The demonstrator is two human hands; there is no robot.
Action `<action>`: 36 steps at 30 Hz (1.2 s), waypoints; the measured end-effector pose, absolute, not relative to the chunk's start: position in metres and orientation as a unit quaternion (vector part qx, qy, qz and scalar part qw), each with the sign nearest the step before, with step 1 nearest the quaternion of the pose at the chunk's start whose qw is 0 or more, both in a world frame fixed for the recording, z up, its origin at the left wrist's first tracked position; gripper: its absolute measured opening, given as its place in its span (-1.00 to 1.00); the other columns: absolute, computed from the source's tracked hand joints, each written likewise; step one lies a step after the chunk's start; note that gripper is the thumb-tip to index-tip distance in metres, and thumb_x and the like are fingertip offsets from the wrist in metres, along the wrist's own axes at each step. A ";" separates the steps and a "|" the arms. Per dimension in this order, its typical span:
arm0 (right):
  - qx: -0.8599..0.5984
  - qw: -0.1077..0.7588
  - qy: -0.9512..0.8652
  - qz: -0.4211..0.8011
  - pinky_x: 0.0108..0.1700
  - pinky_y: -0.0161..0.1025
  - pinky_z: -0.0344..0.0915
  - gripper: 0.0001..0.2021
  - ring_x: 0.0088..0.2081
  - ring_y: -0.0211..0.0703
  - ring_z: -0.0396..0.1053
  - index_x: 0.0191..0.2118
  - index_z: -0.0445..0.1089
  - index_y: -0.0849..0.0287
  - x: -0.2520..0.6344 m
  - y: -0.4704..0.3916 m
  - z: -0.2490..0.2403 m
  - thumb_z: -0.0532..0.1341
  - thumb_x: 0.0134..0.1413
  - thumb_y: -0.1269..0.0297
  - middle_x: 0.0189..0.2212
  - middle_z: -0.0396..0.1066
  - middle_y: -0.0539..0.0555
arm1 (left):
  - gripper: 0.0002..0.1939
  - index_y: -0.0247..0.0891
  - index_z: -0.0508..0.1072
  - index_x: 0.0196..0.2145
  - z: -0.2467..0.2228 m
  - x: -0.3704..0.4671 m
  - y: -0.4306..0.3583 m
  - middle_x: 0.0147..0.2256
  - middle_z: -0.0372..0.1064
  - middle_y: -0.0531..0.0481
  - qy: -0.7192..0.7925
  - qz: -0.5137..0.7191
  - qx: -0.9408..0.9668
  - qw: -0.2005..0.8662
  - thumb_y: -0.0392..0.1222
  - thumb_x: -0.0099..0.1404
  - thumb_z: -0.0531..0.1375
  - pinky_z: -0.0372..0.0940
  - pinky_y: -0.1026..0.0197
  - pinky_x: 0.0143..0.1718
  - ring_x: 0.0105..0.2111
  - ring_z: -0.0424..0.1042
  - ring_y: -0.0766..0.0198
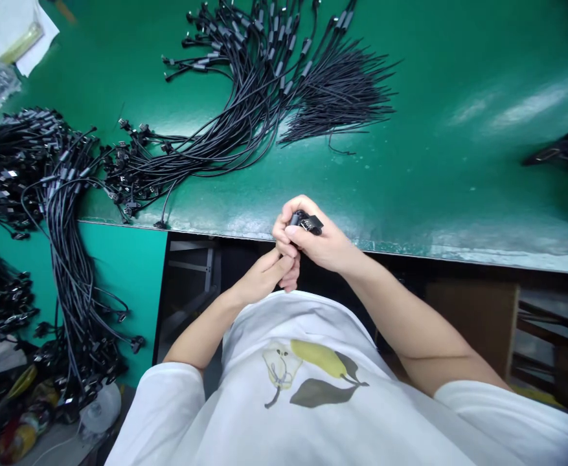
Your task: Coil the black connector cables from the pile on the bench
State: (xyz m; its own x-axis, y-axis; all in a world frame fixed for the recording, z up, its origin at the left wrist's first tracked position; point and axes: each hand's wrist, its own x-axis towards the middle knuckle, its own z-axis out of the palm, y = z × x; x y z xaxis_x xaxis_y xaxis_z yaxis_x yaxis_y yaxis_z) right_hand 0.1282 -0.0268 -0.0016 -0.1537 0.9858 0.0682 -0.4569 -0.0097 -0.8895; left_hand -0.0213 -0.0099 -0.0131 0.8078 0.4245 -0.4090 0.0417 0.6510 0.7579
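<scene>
My right hand (329,244) is closed round a small black coiled cable (313,224), held at the front edge of the green table (439,175). A metal-tipped connector and a grey sleeve show above the thumb. Just below, my left hand (263,278) has its fingers closed and meets the right hand's fingers. What the left fingers pinch is hidden. Farther back on the table lies a bundle of black cables (235,123) with grey sleeves, beside a fanned pile of thin black strips (344,94) that look like cable ties.
At the left, a heap of cables (6,168) rests on the table, and a long cable bundle (67,259) hangs over a lower green surface (142,278). Papers and plastic bags (14,32) lie at the back left. A dark item (563,149) is at the right edge.
</scene>
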 end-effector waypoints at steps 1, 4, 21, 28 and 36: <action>-0.311 0.564 -0.428 0.634 -0.41 -0.34 0.20 -0.72 -0.52 -0.41 0.19 -0.21 0.08 0.10 0.131 -0.026 0.000 0.20 0.21 0.11 -0.48 0.21 -0.14 | -0.51 -0.25 0.25 -0.35 -0.011 -0.022 -0.010 -0.59 0.00 0.21 0.287 0.092 0.366 0.880 0.27 0.24 0.18 0.08 0.36 -0.60 -0.64 0.00 0.47; -0.315 0.586 -0.384 0.640 -0.37 -0.33 0.23 -0.71 -0.58 -0.45 0.10 -0.24 0.08 0.10 0.132 -0.023 0.004 0.23 0.17 0.11 -0.54 0.17 -0.19 | -0.53 -0.28 0.31 -0.36 -0.001 -0.019 -0.011 -0.61 -0.08 0.20 0.311 0.041 0.277 0.908 0.25 0.31 0.06 -0.11 0.41 -0.67 -0.66 -0.12 0.47; -0.424 0.573 -0.335 0.616 -0.34 -0.32 0.22 -0.76 -0.48 -0.35 0.18 -0.30 0.13 0.11 0.146 -0.017 -0.015 0.20 0.15 0.12 -0.50 0.24 -0.12 | -0.54 -0.30 0.32 -0.37 -0.009 0.000 0.003 -0.58 -0.09 0.21 0.350 0.076 0.360 0.861 0.21 0.23 0.23 -0.16 0.41 -0.62 -0.62 -0.12 0.51; -0.616 0.384 -0.548 0.416 -0.25 -0.25 0.23 -0.71 -0.34 -0.24 0.26 -0.21 0.32 0.17 0.239 -0.002 -0.017 0.29 0.07 0.08 -0.33 0.35 0.03 | -0.54 -0.27 0.24 -0.43 -0.006 0.000 0.013 -0.58 -0.12 0.23 0.391 0.173 0.378 0.821 0.21 0.25 0.21 -0.16 0.40 -0.62 -0.63 -0.14 0.52; -0.738 0.200 -0.633 0.119 -0.22 -0.18 0.19 -0.91 -0.29 -0.10 0.27 -0.34 0.31 0.21 0.273 0.025 -0.036 0.18 0.16 0.31 -0.31 0.35 0.15 | -0.61 -0.29 0.34 -0.28 0.000 0.017 0.028 -0.58 -0.12 0.23 0.364 0.191 0.337 0.847 0.13 0.26 0.24 -0.15 0.42 -0.60 -0.62 -0.16 0.51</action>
